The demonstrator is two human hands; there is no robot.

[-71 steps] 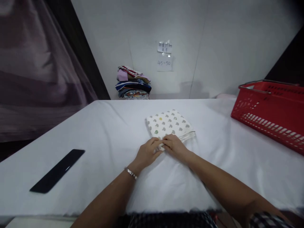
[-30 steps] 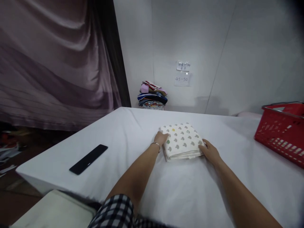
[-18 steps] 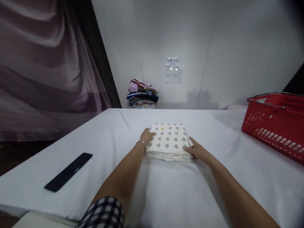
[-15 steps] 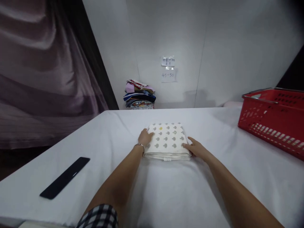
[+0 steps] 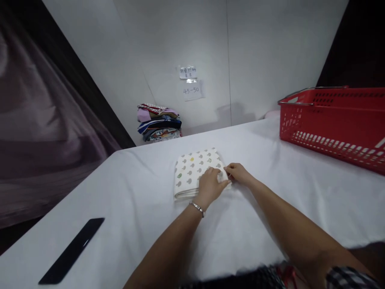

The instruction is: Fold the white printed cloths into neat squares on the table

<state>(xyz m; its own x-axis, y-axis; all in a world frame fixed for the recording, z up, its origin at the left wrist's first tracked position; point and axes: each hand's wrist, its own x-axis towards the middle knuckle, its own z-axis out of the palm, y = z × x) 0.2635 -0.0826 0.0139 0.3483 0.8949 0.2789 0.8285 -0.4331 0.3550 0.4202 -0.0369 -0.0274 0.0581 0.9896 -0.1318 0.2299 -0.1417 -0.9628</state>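
Observation:
A folded white cloth (image 5: 187,165) with grey tree-like prints and a few yellow and green marks lies on the white-covered table. Across its front right part rests my left hand (image 5: 209,185), with a bracelet at the wrist; its thumb is apart from the fingers, near the cloth's right corner. My right hand (image 5: 239,174) is at the right edge of the same cloth, thumb and fingertips closed together on that edge. Part of the cloth's front right corner is hidden under my left hand.
A red plastic basket (image 5: 331,124) with metal handles stands on the right. A stack of folded fabrics (image 5: 159,123) sits against the wall behind the table (image 5: 126,200). A dark flat strip (image 5: 72,251) lies front left. Paper signs (image 5: 192,90) hang on the wall.
My left hand has moved from the cloth's left edge over to its right front part. My right hand now pinches the right edge. The view has tilted and shifted.

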